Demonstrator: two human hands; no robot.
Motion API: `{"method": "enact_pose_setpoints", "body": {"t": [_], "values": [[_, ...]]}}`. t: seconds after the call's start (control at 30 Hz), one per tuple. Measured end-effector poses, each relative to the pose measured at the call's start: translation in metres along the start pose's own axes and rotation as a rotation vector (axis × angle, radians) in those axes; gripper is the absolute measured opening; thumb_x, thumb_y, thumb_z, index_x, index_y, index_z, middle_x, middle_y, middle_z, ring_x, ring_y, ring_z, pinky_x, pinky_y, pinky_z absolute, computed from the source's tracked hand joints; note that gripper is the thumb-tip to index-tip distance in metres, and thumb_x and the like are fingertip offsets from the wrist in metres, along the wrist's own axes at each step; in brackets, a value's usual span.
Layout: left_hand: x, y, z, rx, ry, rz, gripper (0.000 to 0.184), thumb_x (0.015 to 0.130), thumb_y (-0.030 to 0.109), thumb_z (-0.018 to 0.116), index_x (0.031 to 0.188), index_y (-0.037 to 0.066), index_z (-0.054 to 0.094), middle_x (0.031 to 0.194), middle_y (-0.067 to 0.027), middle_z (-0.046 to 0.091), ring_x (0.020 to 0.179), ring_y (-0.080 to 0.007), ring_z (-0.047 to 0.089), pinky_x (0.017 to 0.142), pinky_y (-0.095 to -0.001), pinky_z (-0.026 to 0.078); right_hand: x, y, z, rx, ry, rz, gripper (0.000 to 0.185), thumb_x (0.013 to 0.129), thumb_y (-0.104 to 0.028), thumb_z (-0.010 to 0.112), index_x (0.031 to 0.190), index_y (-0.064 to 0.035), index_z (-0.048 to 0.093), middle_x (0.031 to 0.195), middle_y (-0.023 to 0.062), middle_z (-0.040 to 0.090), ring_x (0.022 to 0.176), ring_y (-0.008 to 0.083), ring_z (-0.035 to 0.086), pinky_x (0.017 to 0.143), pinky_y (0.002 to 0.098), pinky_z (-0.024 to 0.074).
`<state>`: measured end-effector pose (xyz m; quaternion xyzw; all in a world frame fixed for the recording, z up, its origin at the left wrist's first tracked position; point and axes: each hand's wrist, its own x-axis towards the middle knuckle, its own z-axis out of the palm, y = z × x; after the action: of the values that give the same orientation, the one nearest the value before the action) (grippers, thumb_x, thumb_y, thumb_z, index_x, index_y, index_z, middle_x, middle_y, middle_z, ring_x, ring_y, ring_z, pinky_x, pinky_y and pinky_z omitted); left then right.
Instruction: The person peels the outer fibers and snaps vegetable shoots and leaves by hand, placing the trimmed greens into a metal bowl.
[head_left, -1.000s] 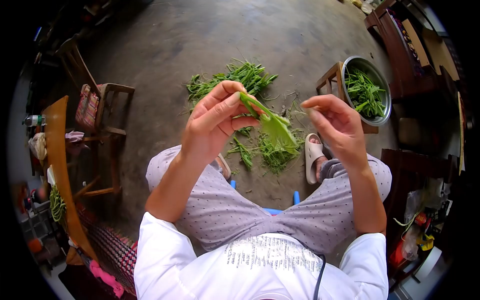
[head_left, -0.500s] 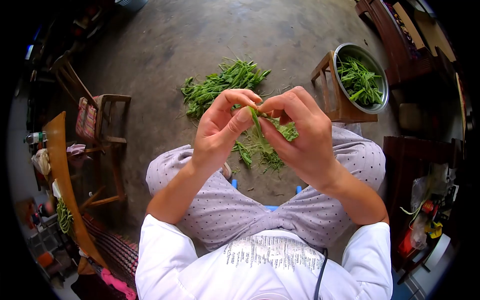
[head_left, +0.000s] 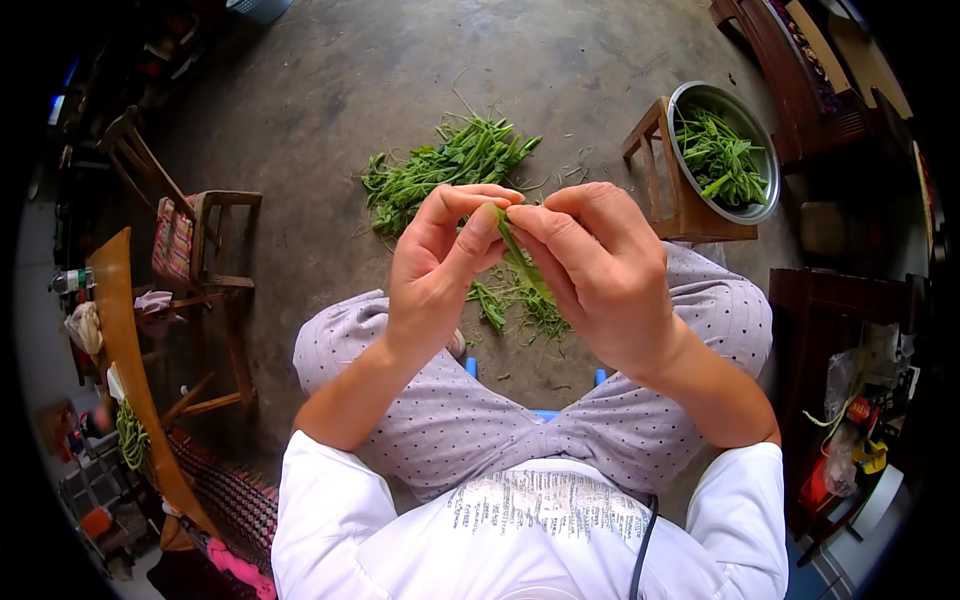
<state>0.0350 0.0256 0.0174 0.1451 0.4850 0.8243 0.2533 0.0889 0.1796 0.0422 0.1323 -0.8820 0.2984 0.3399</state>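
Observation:
Between my two hands, above my knees, is a green vegetable stem (head_left: 508, 238) with a leaf hanging down. My left hand (head_left: 440, 255) pinches its upper end between thumb and fingers. My right hand (head_left: 605, 265) is closed on the same stem, its fingertips close against the left ones. Beyond the hands a heap of leafy green stems (head_left: 440, 165) lies on the floor. Below the hands, a smaller pile of thin green scraps (head_left: 540, 312) and a short bunch of stems (head_left: 487, 305) lie between my feet, partly covered by my hands.
A metal basin (head_left: 770, 185) of green stems rests tilted-looking on a wooden stool (head_left: 690, 220) at the right. A wooden chair (head_left: 205, 225) and table edge (head_left: 135, 350) stand at the left. Dark furniture (head_left: 840, 290) lines the right side.
My right fingers have drawn closer together and up against the left fingertips at the stem's top. My left hand stays nearly in place; the piles look the same.

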Motion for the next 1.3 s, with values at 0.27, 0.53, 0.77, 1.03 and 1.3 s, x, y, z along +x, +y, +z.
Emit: {"method": "enact_pose_setpoints", "body": {"t": [0.27,0.53,0.77,1.03,1.3], "values": [[-0.003,-0.002,0.004,0.052,0.046,0.027,0.011,0.095,0.013,0.054,0.099,0.003,0.055,0.112,-0.0087,0.059,0.09,-0.0064,0.055,0.074,-0.0207,0.046,-0.003,-0.001,0.006,-0.145,-0.052,-0.119,0.023,0.064,-0.005,0.063,0.086,0.0031,0.062,0.079,0.0085,0.055,0.071,0.0224,0.055,0.063,0.0327,0.0451],[-0.002,-0.007,0.001,0.148,0.065,0.093,0.009,0.094,0.008,0.054,0.097,0.0,0.056,0.112,-0.012,0.06,0.089,-0.0082,0.057,0.076,-0.0229,0.048,-0.004,-0.005,0.01,-0.217,-0.083,-0.127,0.016,0.063,-0.008,0.061,0.076,0.0004,0.058,0.076,0.0074,0.051,0.071,0.0211,0.053,0.064,0.0327,0.0435],[-0.004,-0.002,0.004,0.169,0.057,0.087,0.01,0.095,0.009,0.054,0.099,0.0,0.056,0.112,-0.012,0.06,0.093,-0.0095,0.058,0.079,-0.0239,0.049,0.0,-0.005,0.01,-0.067,-0.032,0.016,0.011,0.068,-0.003,0.065,0.073,-0.0022,0.055,0.078,0.008,0.052,0.073,0.0231,0.054,0.066,0.0344,0.045],[0.0,0.011,0.0,-0.032,0.055,-0.034,0.02,0.097,0.015,0.05,0.107,-0.002,0.052,0.111,-0.012,0.059,0.1,-0.0153,0.06,0.088,-0.029,0.05,0.007,0.007,-0.006,0.468,-0.188,0.48,0.013,0.083,-0.006,0.065,0.093,0.0018,0.063,0.087,0.0091,0.059,0.074,0.0148,0.06,0.066,0.0262,0.0484],[0.01,0.016,-0.017,-0.221,0.103,-0.114,0.017,0.097,0.012,0.048,0.106,-0.001,0.052,0.107,-0.0158,0.06,0.105,-0.0267,0.061,0.089,-0.0319,0.052,0.012,0.019,-0.023,1.102,-0.179,0.564,0.015,0.096,-0.012,0.051,0.104,0.0016,0.05,0.089,0.0051,0.058,0.086,0.0113,0.058,0.077,0.0237,0.0475]]}}
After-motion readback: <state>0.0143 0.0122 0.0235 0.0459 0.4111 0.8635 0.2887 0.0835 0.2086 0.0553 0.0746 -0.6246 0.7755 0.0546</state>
